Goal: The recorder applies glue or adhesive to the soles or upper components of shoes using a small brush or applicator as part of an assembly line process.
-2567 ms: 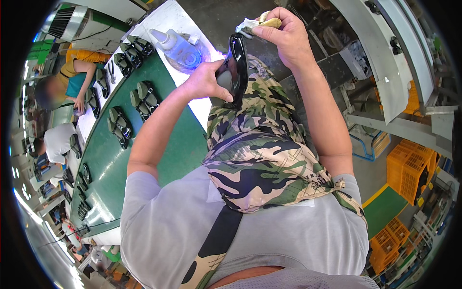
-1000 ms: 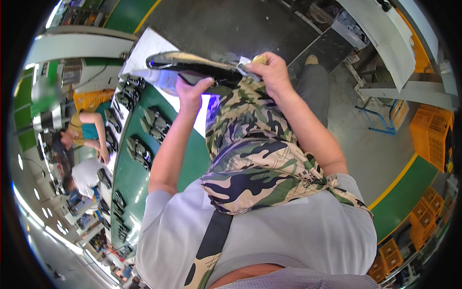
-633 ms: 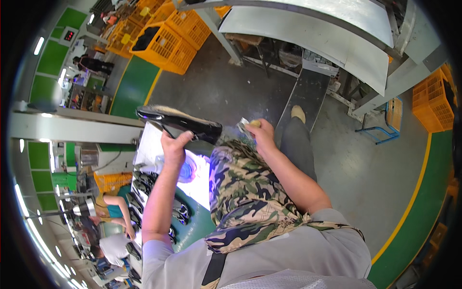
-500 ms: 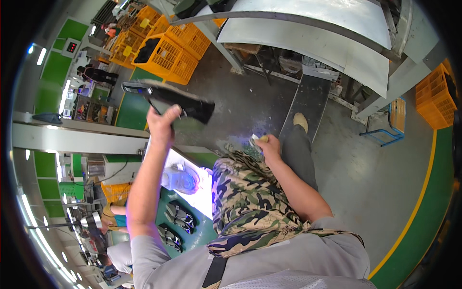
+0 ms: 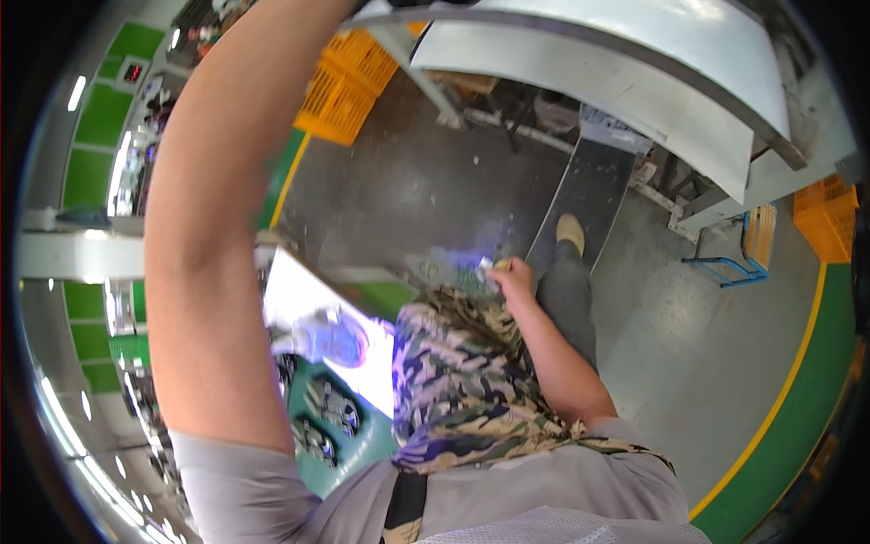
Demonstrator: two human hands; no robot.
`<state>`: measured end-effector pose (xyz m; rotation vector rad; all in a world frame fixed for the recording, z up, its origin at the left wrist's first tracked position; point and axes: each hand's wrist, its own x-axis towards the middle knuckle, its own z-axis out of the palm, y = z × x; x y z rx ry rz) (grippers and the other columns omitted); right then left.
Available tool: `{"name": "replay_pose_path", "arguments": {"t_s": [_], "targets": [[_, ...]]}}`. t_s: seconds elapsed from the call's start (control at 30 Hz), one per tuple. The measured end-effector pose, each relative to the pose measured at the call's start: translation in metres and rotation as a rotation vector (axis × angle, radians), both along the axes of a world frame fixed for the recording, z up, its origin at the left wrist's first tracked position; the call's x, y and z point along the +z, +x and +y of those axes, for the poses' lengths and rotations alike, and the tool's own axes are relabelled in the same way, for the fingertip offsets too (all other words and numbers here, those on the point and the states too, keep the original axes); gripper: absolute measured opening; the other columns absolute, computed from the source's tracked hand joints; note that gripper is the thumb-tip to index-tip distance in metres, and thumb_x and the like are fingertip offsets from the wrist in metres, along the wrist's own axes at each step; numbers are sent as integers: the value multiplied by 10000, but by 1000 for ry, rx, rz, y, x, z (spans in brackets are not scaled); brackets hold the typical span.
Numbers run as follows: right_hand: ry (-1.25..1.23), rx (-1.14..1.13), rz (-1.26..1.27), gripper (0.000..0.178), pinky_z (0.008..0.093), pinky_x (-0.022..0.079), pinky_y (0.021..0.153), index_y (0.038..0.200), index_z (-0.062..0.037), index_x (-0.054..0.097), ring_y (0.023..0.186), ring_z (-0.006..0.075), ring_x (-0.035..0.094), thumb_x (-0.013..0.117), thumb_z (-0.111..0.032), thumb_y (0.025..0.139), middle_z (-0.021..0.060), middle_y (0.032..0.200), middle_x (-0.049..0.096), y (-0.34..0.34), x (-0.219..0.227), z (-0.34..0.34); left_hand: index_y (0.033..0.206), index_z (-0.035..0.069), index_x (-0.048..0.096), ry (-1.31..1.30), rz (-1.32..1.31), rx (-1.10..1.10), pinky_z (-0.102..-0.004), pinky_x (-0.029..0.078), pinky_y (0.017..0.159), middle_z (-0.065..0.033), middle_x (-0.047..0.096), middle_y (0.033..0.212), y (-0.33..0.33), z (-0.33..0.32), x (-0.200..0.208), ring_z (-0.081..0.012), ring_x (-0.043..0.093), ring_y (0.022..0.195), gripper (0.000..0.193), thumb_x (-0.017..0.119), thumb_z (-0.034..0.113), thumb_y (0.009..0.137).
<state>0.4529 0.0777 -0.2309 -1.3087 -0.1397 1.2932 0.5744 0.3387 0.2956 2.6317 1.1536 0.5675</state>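
Note:
My left arm (image 5: 213,236) stretches up past the top edge, toward the upper end of the white shelving; its hand is out of view. A dark strip (image 5: 408,4), too little of it showing to name, lies at the top edge near that wrist. In front of my camouflage apron, my right hand (image 5: 517,279) is closed round a small white and yellow thing (image 5: 495,267), whose kind I cannot make out. To the left, grey and black shoes (image 5: 333,404) rest on a green surface (image 5: 367,444) beside a brightly lit white panel (image 5: 294,286).
White sloping shelving (image 5: 589,100) spans the far side. My foot (image 5: 570,232) is on a dark board (image 5: 594,186) below it. Orange crates (image 5: 335,100) are stacked at the far left, with another orange crate (image 5: 826,218) at the right, near a blue-framed stool (image 5: 734,263).
My left arm has swung up and away, carrying its hand and the black shoe it held out of the picture. The right hand keeps its small thing, nearly in the same place.

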Motion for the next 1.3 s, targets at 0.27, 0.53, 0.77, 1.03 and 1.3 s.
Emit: {"name": "replay_pose_path", "arguments": {"t_s": [0.27, 0.53, 0.77, 1.03, 1.3], "targets": [[72, 45, 41, 223, 269, 458, 500, 898, -67, 613, 608, 111, 583, 781, -48, 753, 16, 747, 621, 22, -15, 2, 1139, -35, 649, -186, -296, -178, -356, 528, 885, -208, 702, 1021, -185, -120, -110, -284, 687, 969, 513, 799, 210, 714], [-92, 160, 16, 140, 340, 459, 616, 922, -134, 651, 708, 157, 603, 745, -214, 854, 11, 825, 639, 40, -34, -2, 1139, 33, 687, -346, 25, 811, -360, 517, 914, -155, 709, 1103, -642, -258, -322, -277, 691, 1010, 616, 772, 483, 727], [-129, 223, -69, 141, 322, 463, 551, 926, -105, 618, 690, 184, 627, 728, -153, 853, 38, 810, 641, 3, 8, 1, 1279, 7, 586, -621, 108, 1417, -371, 468, 999, -199, 638, 1238, -784, -388, -461, -321, 608, 1160, 867, 818, 530, 628], [50, 399, -155, 140, 328, 464, 539, 940, -91, 605, 656, 183, 616, 719, -104, 859, 55, 780, 636, -56, 74, 23, 1310, 171, 594, -584, 222, 1531, -534, 368, 1070, -136, 296, 1516, -772, -322, -499, -375, 287, 1393, 845, 826, 565, 600], [113, 587, -398, 136, 263, 466, 556, 867, -41, 638, 657, 126, 602, 750, -27, 790, 35, 779, 641, -171, 95, 55, 1222, 119, 656, -616, 305, 1406, -512, 383, 1074, -111, 218, 1583, -789, -324, -490, -338, 298, 1406, 759, 860, 484, 589]]}}
